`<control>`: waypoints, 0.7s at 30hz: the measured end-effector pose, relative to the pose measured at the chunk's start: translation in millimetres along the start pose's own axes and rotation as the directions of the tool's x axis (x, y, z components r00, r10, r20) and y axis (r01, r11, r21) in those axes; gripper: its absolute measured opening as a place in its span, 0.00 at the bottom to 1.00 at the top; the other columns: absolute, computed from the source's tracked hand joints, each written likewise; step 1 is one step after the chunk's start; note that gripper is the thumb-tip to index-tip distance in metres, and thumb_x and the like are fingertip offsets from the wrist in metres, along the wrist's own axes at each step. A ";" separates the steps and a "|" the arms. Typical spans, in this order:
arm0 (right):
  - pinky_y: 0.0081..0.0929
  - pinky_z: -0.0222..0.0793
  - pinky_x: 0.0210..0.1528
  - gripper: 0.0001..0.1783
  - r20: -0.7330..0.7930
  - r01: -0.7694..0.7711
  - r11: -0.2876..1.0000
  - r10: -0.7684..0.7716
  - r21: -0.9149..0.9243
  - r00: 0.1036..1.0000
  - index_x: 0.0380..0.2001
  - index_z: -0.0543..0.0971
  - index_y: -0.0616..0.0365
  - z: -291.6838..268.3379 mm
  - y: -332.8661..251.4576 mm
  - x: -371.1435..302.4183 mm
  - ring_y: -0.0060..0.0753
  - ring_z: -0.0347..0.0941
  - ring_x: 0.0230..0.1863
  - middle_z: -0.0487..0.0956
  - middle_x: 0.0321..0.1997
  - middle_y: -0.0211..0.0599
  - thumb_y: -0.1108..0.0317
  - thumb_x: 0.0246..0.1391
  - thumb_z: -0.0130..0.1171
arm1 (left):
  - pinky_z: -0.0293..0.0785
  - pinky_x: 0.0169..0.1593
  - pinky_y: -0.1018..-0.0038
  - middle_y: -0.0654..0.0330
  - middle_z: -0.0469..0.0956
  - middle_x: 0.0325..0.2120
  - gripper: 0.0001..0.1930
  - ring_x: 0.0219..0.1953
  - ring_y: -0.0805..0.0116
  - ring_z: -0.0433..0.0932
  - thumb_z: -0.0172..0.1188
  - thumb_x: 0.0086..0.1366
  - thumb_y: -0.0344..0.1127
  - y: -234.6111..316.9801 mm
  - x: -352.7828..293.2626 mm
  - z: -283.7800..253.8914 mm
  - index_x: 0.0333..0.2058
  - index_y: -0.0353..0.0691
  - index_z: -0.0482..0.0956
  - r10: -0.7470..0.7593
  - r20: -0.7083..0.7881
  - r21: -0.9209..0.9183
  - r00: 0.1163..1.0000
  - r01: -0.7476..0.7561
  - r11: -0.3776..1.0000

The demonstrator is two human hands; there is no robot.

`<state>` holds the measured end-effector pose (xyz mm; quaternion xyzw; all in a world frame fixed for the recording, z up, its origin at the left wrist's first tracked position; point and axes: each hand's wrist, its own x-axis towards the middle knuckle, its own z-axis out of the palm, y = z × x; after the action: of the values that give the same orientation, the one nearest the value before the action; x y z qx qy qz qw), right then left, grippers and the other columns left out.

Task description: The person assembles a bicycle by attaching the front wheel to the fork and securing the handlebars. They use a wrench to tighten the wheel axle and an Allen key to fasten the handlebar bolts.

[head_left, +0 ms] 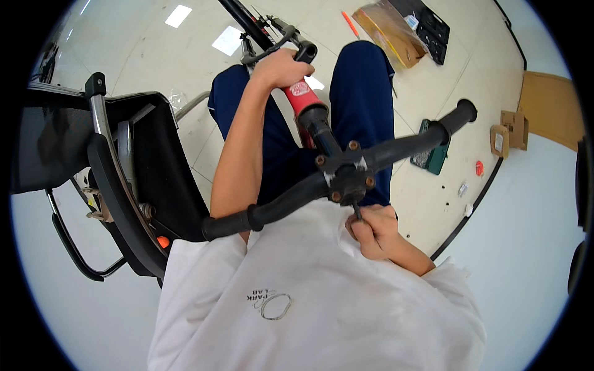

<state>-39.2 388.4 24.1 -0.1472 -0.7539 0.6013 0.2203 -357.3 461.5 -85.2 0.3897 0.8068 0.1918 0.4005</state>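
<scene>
A black bicycle handlebar (288, 201) lies across my lap, clamped in a black stem (345, 179) with rusty bolts at its corners. Beyond the stem, a red head tube (303, 96) runs away between my knees. My left hand (281, 68) is closed around the bike's fork (305, 52) just past the red tube, near the brake arms; part of its grip is hidden. Close to my shirt, my right hand (374, 232) is shut on a thin dark hex key (357, 211). The key's upper end meets the near side of the stem; the exact contact is hard to see.
At left stands a black chair (148, 167) with metal arms, near the handlebar's left end. On the tiled floor at right are a green case (430, 151), cardboard boxes (510, 133) and small scraps. Farther off lie a black tool case (433, 34) and an orange stick (350, 25).
</scene>
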 end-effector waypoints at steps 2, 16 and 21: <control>0.28 0.53 0.14 0.07 0.104 -0.047 0.998 0.042 0.051 0.994 0.19 0.72 0.65 -9.4 -2.2 4.4 0.34 0.59 0.09 0.65 0.11 0.35 0.81 0.47 0.57 | 0.75 0.47 0.66 0.46 0.83 0.38 0.28 0.40 0.52 0.82 0.60 0.45 0.51 -3.6 3.7 2.4 0.39 0.34 0.83 0.011 -0.013 0.052 1.000 -0.010 0.999; 0.29 0.58 0.17 0.06 0.305 -0.224 0.938 0.139 0.266 0.942 0.24 0.76 0.65 -27.9 0.4 14.5 0.39 0.64 0.11 0.67 0.12 0.37 0.76 0.55 0.56 | 0.75 0.46 0.67 0.48 0.83 0.36 0.26 0.39 0.53 0.82 0.60 0.45 0.50 7.7 2.9 -0.2 0.38 0.35 0.83 -0.051 0.011 0.048 0.999 0.050 0.998; 0.32 0.60 0.18 0.07 0.438 -0.100 0.979 0.011 0.179 0.899 0.22 0.76 0.65 -36.1 -5.9 13.8 0.43 0.65 0.13 0.67 0.12 0.38 0.76 0.54 0.57 | 0.75 0.42 0.69 0.49 0.82 0.32 0.24 0.35 0.55 0.81 0.63 0.44 0.49 9.1 -1.3 4.8 0.35 0.34 0.82 -0.049 -0.066 0.048 0.997 0.052 0.997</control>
<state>-32.5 424.1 38.5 -0.0084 -0.7161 0.6966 0.0429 -348.7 466.1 -81.8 0.3727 0.8335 0.1741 0.3688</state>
